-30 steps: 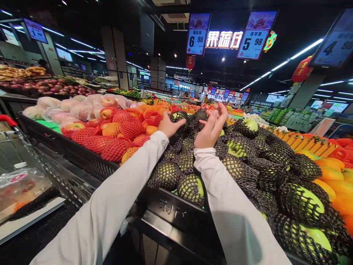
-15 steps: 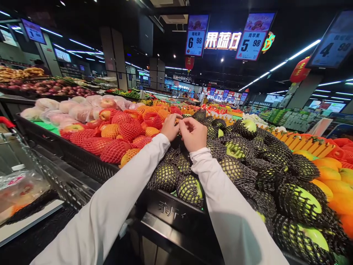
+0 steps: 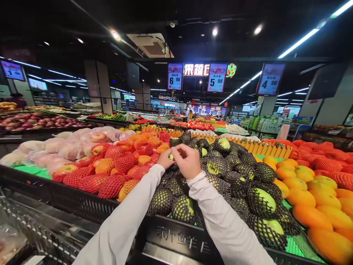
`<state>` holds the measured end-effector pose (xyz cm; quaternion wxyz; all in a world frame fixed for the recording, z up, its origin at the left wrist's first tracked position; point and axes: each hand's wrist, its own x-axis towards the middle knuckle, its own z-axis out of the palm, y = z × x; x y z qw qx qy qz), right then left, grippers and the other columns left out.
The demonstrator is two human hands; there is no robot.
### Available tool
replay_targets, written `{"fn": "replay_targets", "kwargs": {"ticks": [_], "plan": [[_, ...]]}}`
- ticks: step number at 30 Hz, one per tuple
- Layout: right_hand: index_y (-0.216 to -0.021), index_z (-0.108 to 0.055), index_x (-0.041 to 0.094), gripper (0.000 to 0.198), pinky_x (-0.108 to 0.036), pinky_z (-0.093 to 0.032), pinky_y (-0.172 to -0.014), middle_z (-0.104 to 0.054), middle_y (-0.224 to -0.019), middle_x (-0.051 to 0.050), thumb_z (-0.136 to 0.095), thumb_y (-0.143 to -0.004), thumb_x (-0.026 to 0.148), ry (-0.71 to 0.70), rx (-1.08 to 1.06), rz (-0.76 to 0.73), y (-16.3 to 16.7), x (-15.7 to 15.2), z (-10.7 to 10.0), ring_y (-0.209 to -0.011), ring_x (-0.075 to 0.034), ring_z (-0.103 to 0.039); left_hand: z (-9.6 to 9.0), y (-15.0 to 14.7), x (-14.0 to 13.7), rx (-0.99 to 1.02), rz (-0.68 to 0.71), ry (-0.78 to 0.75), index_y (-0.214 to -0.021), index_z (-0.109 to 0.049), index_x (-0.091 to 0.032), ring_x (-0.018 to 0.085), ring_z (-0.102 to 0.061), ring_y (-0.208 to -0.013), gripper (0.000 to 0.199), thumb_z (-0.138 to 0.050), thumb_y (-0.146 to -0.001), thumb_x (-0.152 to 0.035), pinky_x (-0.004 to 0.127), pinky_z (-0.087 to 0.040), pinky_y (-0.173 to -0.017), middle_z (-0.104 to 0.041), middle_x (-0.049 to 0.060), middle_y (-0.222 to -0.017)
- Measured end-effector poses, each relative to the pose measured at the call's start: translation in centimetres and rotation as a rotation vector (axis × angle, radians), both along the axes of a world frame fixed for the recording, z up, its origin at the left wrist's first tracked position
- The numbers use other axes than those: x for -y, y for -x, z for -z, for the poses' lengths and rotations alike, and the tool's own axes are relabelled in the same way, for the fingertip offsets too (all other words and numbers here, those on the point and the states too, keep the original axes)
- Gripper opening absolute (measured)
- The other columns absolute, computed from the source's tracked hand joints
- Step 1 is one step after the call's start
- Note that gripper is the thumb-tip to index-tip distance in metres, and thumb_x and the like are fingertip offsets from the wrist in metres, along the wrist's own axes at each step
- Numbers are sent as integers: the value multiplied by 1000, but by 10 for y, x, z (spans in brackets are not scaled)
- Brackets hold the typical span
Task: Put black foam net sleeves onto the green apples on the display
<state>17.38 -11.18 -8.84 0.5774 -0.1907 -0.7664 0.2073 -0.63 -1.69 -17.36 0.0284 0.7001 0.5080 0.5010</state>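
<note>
My left hand (image 3: 165, 159) and my right hand (image 3: 188, 161) meet above the display, fingertips curled together and touching. Both are closed in a pinch, and whatever lies between the fingers is hidden or too small to make out. A small patch of green shows beside the left fingers; I cannot tell whether it is held or lies behind. Below and to the right are green apples (image 3: 214, 168) in black foam nets. Red and orange apples in red nets (image 3: 125, 162) lie to the left of my left hand.
A black display bin (image 3: 176, 235) holds the fruit. Bagged pale fruit (image 3: 62, 144) lies far left, oranges (image 3: 300, 197) at right, red-netted fruit (image 3: 320, 162) beyond. A wire shopping cart (image 3: 30, 228) stands at lower left. Price screens (image 3: 217, 78) hang overhead.
The view has levelled and shifted, bringing more oranges in at right and less of the cart at left. My hands stay pinched together over the apples.
</note>
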Motion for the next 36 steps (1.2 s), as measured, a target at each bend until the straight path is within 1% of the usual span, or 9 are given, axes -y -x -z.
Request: {"fn": "replay_targets", "kwargs": {"ticks": [3, 7, 10, 16, 19, 23, 29, 33, 36], "plan": [[-80, -71, 19, 33, -27, -48, -70, -71, -77, -2, -60, -84, 49, 148, 338, 20, -43, -30, -25, -72, -17, -64, -1, -1, 3, -20, -24, -32, -99, -69, -19, 27, -60, -104, 33, -63, -76, -41, 48, -46, -101, -68, 8, -107], [-84, -77, 19, 24, -38, -46, -92, -73, -100, -9, -76, -73, 40, 355, 718, 345, -109, -84, -21, -95, -26, -65, -6, -3, 14, -111, -210, -237, -94, -72, -24, 30, -46, -120, 29, -63, -77, -45, 52, -33, -109, -63, 8, -118], [-94, -78, 20, 26, -32, -46, -97, -73, -108, -5, -64, -85, 39, 427, 693, 180, -135, -103, 0, -104, -21, -66, -10, -2, 22, -132, -170, -266, -93, -70, -24, 27, -50, -113, 28, -57, -82, -47, 47, -37, -105, -63, 8, -110], [-95, -77, 18, 24, -34, -47, -92, -74, -104, -7, -63, -86, 35, 295, 586, 299, -130, -96, 21, -98, -23, -67, -17, -8, 24, -100, -129, -178, -93, -65, -22, 24, -56, -108, 33, -45, -88, -48, 42, -40, -104, -66, 8, -106], [-110, -72, 17, 32, -34, -42, -97, -71, -113, -8, -67, -82, 31, 64, 486, 401, -124, -92, 20, -106, -24, -64, -37, -29, 15, -176, -198, -160, -93, -65, -21, 24, -56, -111, 36, -43, -89, -50, 40, -40, -104, -66, 8, -109], [-86, -71, 18, 20, -34, -38, -92, -73, -90, -5, -63, -86, 36, -283, 472, 532, -120, -87, 20, -91, -22, -64, -69, -72, -16, -391, -308, 291, -111, -65, -22, 28, -57, -118, 50, -54, -80, -60, 40, -42, -103, -64, 9, -124], [-66, -65, 19, 34, -26, -31, -63, -69, -72, -4, -57, -90, 41, -178, 613, 566, -119, -84, 20, -67, -17, -59, -69, -117, -73, -393, -377, 665, -126, -61, -7, 40, -63, -111, 101, -80, -47, -65, 39, -52, -89, -62, 25, -126], [-65, -65, 19, 35, -26, -29, -62, -69, -72, -4, -55, -91, 40, -159, 610, 558, -119, -85, 19, -66, -16, -58, -83, -105, -88, -337, -435, 656, -124, -63, -8, 38, -65, -106, 96, -79, -49, -65, 37, -53, -86, -65, 22, -122], [-64, -63, 19, 36, -27, -29, -62, -68, -71, -4, -53, -91, 40, -154, 605, 552, -119, -86, 19, -65, -16, -57, -107, -71, -87, -258, -572, 536, -142, -42, -4, 39, -60, -116, 106, -72, -61, -66, 39, -51, -91, -55, 26, -134]]}}
